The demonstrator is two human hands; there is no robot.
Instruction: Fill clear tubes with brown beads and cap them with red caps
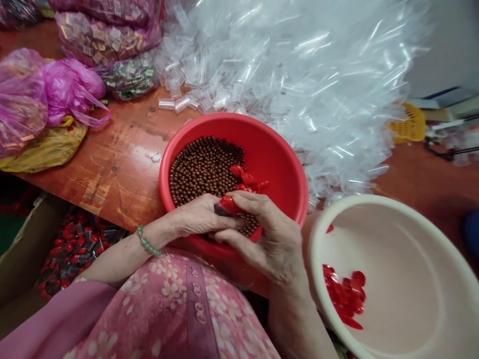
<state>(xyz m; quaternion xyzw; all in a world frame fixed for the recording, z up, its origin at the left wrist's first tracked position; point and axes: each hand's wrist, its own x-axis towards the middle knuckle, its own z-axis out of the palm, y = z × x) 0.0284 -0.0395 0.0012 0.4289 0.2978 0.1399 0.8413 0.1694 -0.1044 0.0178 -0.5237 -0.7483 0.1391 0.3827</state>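
Observation:
A red basin (277, 144) holds many brown beads (205, 169) on its left side and a few red plastic pieces (249, 180) near its middle. Over the basin's near rim, my left hand (204, 214) is closed around a small clear container with dark contents and a red cap (227, 205). My right hand (267, 229) meets it there, its thumb and fingers pressed on the red cap. The fingers partly hide the container. To the right, a cream basin (396, 279) has red caps (346, 294) at its left side.
Clear plastic tubes (299, 75) are heaped behind the basins on the wooden table (123, 154). Pink bags (71, 85) lie at the left. An open cardboard box (22, 244) below holds red-capped containers (78, 244). A yellow basket (409, 123) stands at the right.

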